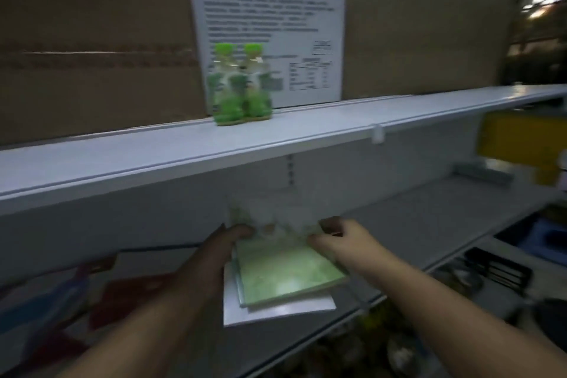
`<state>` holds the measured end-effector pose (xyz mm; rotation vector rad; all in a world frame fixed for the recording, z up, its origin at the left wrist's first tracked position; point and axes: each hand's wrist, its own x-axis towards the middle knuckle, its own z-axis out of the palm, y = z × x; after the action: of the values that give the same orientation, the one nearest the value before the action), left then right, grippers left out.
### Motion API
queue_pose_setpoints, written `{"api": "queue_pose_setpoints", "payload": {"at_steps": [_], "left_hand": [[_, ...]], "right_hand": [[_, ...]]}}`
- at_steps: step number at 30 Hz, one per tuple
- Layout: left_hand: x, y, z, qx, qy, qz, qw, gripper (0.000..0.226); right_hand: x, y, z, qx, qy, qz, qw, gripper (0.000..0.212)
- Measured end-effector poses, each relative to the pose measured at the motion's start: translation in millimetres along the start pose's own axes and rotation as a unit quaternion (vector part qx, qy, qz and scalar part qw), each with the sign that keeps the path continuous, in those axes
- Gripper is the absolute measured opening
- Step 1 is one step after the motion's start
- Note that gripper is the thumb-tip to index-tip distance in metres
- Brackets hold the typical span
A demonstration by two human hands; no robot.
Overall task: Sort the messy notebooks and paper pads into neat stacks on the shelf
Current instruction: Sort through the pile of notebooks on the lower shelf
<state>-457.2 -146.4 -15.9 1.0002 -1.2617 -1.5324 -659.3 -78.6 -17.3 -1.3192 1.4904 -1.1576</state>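
A small stack of green-covered notebooks (pixel 288 273) lies on the lower shelf (pixel 414 224), on top of a white pad (pixel 236 313). A notebook with a pale green and white cover (pixel 270 218) is tilted up at the stack's far end, blurred by motion. My left hand (pixel 227 242) grips its left side with curled fingers. My right hand (pixel 340 236) pinches its right side. Red notebooks (pixel 129 294) and a blue one (pixel 40 313) lie scattered to the left on the same shelf.
The upper shelf (pixel 184 147) carries two green bottles (pixel 239 86), a white printed sign (pixel 270 34) and brown cardboard boxes (pixel 92 49). A yellow box (pixel 521 138) stands at the far right. Dark items fill the shelf below at the lower right.
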Motion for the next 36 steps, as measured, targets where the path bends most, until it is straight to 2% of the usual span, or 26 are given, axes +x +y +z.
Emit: {"api": "queue_pose_setpoints", "payload": {"at_steps": [1, 2, 4, 7, 10, 17, 20, 24, 30, 31, 34, 36], "left_hand": [[12, -11, 27, 0.014, -0.013, -0.01, 1.0, 0.013], [16, -19, 59, 0.029, -0.031, -0.029, 0.999, 0.013], [30, -41, 117, 0.03, -0.068, -0.045, 0.996, 0.014], [43, -65, 199, 0.003, -0.096, -0.087, 0.992, 0.045], [57, -91, 261, -0.05, -0.108, -0.132, 0.984, 0.058], [92, -142, 369, -0.083, -0.153, -0.218, 0.96, 0.041], [108, -152, 415, -0.08, -0.173, -0.215, 0.958, 0.038], [144, -170, 472, -0.027, -0.142, -0.197, 0.97, 0.036], [204, -185, 552, -0.075, -0.235, -0.26, 0.934, 0.036], [215, -187, 564, -0.08, -0.235, -0.259, 0.933, 0.036], [260, -209, 607, -0.061, -0.208, -0.239, 0.947, 0.058], [286, -225, 631, -0.04, -0.2, -0.22, 0.954, 0.042]], "right_hand": [[-2, 11, -26, 0.002, 0.026, 0.024, 0.999, 0.052], [-6, 21, -51, 0.025, 0.045, 0.057, 0.997, 0.051], [-17, 46, -97, 0.095, 0.055, 0.094, 0.99, 0.029], [-32, 80, -160, 0.145, 0.129, 0.111, 0.975, 0.025], [-45, 105, -211, 0.175, 0.182, 0.12, 0.96, 0.029], [-59, 145, -295, 0.192, 0.245, 0.139, 0.94, 0.036], [-56, 158, -333, 0.183, 0.279, 0.139, 0.932, 0.036], [-34, 176, -388, 0.157, 0.314, 0.141, 0.926, 0.039], [22, 201, -467, 0.112, 0.352, 0.18, 0.911, 0.042], [32, 203, -481, 0.107, 0.349, 0.183, 0.913, 0.041], [59, 208, -521, 0.093, 0.363, 0.178, 0.91, 0.044], [73, 213, -544, 0.083, 0.369, 0.182, 0.908, 0.045]]}}
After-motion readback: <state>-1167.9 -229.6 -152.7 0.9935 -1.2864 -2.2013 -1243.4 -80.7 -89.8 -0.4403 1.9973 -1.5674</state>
